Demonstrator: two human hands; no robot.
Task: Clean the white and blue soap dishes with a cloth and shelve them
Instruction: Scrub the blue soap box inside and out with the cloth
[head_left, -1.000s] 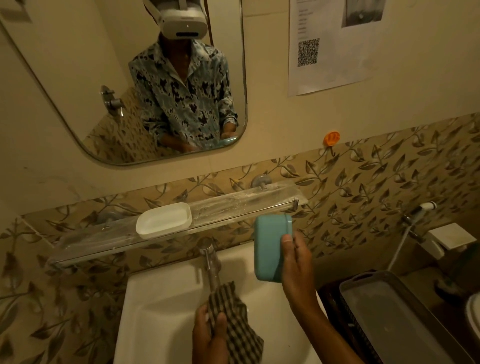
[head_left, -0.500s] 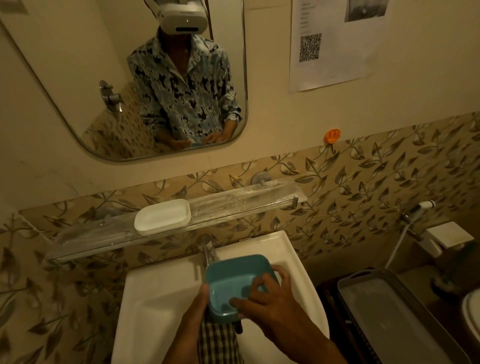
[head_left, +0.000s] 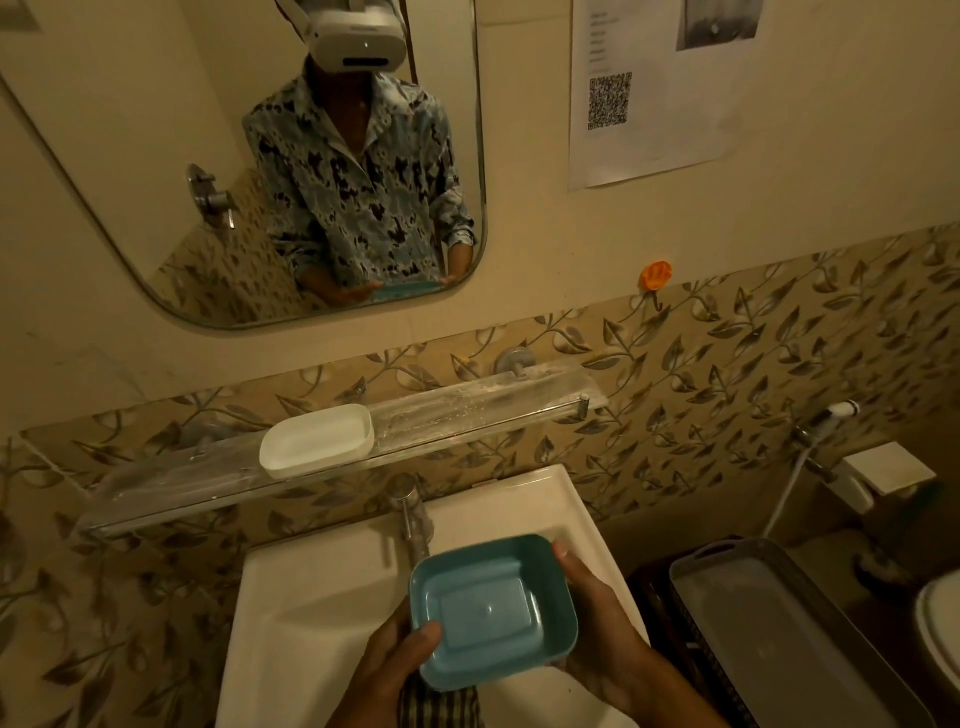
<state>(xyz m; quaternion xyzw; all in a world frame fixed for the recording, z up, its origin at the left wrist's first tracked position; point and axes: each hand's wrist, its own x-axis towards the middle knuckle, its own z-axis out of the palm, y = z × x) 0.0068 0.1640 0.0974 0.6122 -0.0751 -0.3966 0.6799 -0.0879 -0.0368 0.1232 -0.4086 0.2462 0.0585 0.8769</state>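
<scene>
1. While I stand over the white sink (head_left: 322, 587), I hold the blue soap dish (head_left: 493, 613) hollow side up above the basin, just in front of the tap (head_left: 413, 519).
2. My left hand (head_left: 389, 670) grips the dish's near-left corner, thumb curled over the rim.
3. My right hand (head_left: 602, 623) clasps its right side, fingers wrapped along the wall and underneath.
4. Below the dish a strip of the checked cloth (head_left: 441, 709) shows; it lies beside my left hand, but I cannot tell whether that hand pins it.
5. Up on the glass shelf (head_left: 467, 410) the white soap dish (head_left: 317, 440) rests left of the middle, hollow side up.
6. Above the shelf, the mirror (head_left: 156, 156) reflects my patterned shirt and both hands at the blue dish.
</scene>
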